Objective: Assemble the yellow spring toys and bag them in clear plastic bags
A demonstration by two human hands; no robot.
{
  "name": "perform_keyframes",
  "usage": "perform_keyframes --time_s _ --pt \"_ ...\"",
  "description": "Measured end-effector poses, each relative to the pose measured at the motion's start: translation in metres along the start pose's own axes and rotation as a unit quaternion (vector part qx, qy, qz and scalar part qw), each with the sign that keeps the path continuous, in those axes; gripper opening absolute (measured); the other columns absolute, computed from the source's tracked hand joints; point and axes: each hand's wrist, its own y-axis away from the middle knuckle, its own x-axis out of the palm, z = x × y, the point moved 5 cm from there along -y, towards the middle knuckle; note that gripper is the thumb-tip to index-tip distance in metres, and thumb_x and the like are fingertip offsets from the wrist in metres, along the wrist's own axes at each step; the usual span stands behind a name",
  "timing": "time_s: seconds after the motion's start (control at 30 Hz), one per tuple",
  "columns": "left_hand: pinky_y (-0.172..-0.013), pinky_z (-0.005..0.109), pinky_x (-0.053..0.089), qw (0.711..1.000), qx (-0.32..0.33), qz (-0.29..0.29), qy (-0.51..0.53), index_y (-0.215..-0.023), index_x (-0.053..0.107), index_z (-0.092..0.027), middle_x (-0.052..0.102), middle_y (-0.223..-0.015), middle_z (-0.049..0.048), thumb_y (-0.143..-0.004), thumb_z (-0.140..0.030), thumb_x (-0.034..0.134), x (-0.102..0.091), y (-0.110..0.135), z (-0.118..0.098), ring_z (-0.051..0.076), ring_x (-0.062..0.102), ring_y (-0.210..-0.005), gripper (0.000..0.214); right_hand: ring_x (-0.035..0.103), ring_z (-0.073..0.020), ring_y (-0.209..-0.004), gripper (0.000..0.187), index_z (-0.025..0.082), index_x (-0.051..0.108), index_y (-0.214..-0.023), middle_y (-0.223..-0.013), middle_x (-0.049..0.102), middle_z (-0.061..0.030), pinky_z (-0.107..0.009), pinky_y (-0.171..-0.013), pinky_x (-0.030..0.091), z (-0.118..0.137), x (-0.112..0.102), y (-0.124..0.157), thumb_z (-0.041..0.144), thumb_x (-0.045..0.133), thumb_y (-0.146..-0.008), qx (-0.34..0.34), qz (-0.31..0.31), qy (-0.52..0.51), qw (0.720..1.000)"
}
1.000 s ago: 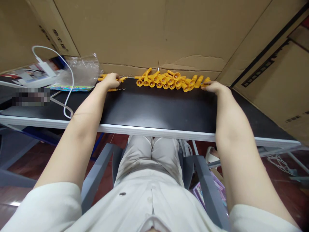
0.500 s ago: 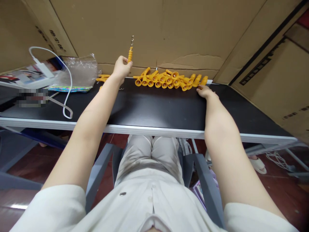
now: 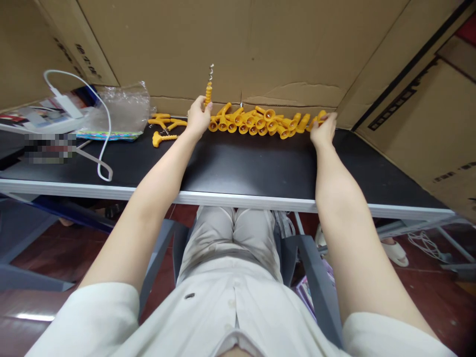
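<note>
My left hand is closed round a yellow-handled corkscrew, its metal spiral pointing up in front of the cardboard. At the right end of a heap of yellow flared sleeves, my right hand has its fingers round another yellow sleeve, partly hidden by the hand. Many sleeves in the heap face me with their round mouths. Left of my left hand lie loose yellow corkscrews with branching handles; some spirals show between them.
The black table has a pale metal front edge. Cardboard walls rise behind it and at both sides. To the left are a clear plastic bag, a white cable and a grey hanger-like loop.
My left hand has moved right and slightly down with the corkscrew, uncovering the loose ones. My right hand has reached farther back and closed round the sleeve at the heap's end.
</note>
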Motion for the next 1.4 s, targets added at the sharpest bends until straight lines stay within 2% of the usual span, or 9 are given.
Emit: perform_keyframes --time_s 0.1,0.2,0.27,0.37,0.5,0.63,0.93,1.17,1.4 --pt "-0.127 0.05 0.046 0.999 -0.002 -0.018 -0.037 -0.151 0.064 -0.03 0.073 -0.146 0.0117 -0.108 -0.061 0.054 0.001 0.002 0.012 0.037 0.064 -0.144 0.054 0.056 -0.0299 -0.144 0.019 0.034 0.054 -0.131 -0.155 0.064 -0.0123 -0.049 -0.125 0.041 0.024 -0.005 -0.005 0.032 0.055 -0.112 -0.064 -0.037 -0.062 0.995" --pt "-0.127 0.052 0.045 0.997 0.059 -0.025 -0.04 -0.139 0.07 -0.027 0.074 -0.136 0.0135 -0.1 -0.052 0.068 0.01 -0.003 0.019 0.039 0.064 -0.141 0.046 0.064 -0.0266 -0.13 0.037 0.026 0.053 -0.13 -0.15 0.067 -0.016 -0.046 -0.118 0.05 0.053 0.002 -0.005 0.011 0.068 -0.099 -0.093 -0.037 -0.131 0.986" --pt "-0.125 0.052 0.046 0.994 0.101 -0.027 -0.026 -0.134 0.072 -0.027 0.076 -0.127 0.0128 -0.095 -0.046 0.074 0.017 -0.008 0.022 0.039 0.064 -0.138 0.043 0.067 -0.0262 -0.125 0.038 0.023 0.056 -0.127 -0.145 0.07 -0.0166 -0.047 -0.115 0.054 0.073 0.017 -0.002 0.014 0.075 -0.096 -0.147 0.016 -0.166 0.975" --pt "-0.122 0.049 0.048 0.992 0.122 -0.021 -0.026 -0.131 0.072 -0.027 0.076 -0.123 0.0118 -0.092 -0.039 0.076 0.023 -0.011 0.024 0.038 0.065 -0.133 0.04 0.071 -0.0311 -0.125 0.041 0.024 0.064 -0.122 -0.142 0.071 -0.0129 -0.055 -0.116 0.058 0.097 0.042 0.012 0.039 0.088 -0.092 -0.266 0.13 -0.175 0.939" --pt "-0.118 0.048 0.051 0.991 0.129 -0.01 -0.03 -0.128 0.073 -0.026 0.076 -0.123 0.0125 -0.091 -0.032 0.073 0.022 -0.008 0.02 0.036 0.067 -0.128 0.038 0.07 -0.0395 -0.135 0.048 0.026 0.073 -0.118 -0.137 0.072 -0.0121 -0.065 -0.122 0.055 0.11 0.063 0.031 0.044 0.097 -0.081 -0.349 0.193 -0.156 0.904" --pt "-0.117 0.05 0.051 0.992 0.125 -0.001 -0.035 -0.127 0.073 -0.024 0.076 -0.124 0.0136 -0.091 -0.032 0.07 0.02 -0.004 0.015 0.036 0.068 -0.126 0.038 0.071 -0.0394 -0.134 0.048 0.026 0.075 -0.121 -0.142 0.072 -0.0137 -0.066 -0.122 0.056 0.115 0.068 0.04 0.042 0.096 -0.081 -0.35 0.212 -0.173 0.896" --pt "-0.114 0.049 0.052 0.993 0.107 -0.006 -0.042 -0.126 0.074 -0.024 0.076 -0.123 0.0139 -0.09 -0.032 0.07 0.019 -0.006 0.023 0.035 0.068 -0.125 0.037 0.077 -0.0383 -0.123 0.054 0.024 0.075 -0.126 -0.141 0.074 -0.0137 -0.067 -0.116 0.06 0.113 0.068 0.034 0.042 0.096 -0.08 -0.328 0.199 -0.185 0.905" --pt "-0.106 0.043 0.054 0.99 0.128 -0.006 -0.064 -0.125 0.076 -0.025 0.078 -0.119 0.0107 -0.092 -0.033 0.071 0.021 0.0 0.013 0.033 0.068 -0.121 0.034 0.073 -0.0397 -0.129 0.049 0.027 0.077 -0.125 -0.14 0.075 -0.0135 -0.067 -0.12 0.057 0.127 0.061 0.05 0.047 0.093 -0.084 -0.376 0.187 -0.151 0.895" --pt "-0.104 0.041 0.053 0.993 0.094 -0.017 -0.065 -0.125 0.077 -0.028 0.08 -0.125 0.0097 -0.093 -0.032 0.073 0.015 0.003 0.012 0.033 0.068 -0.123 0.032 0.072 -0.0422 -0.131 0.047 0.025 0.076 -0.131 -0.138 0.074 -0.0167 -0.07 -0.125 0.051 0.118 0.052 0.039 0.049 0.085 -0.092 -0.375 0.153 -0.101 0.909"
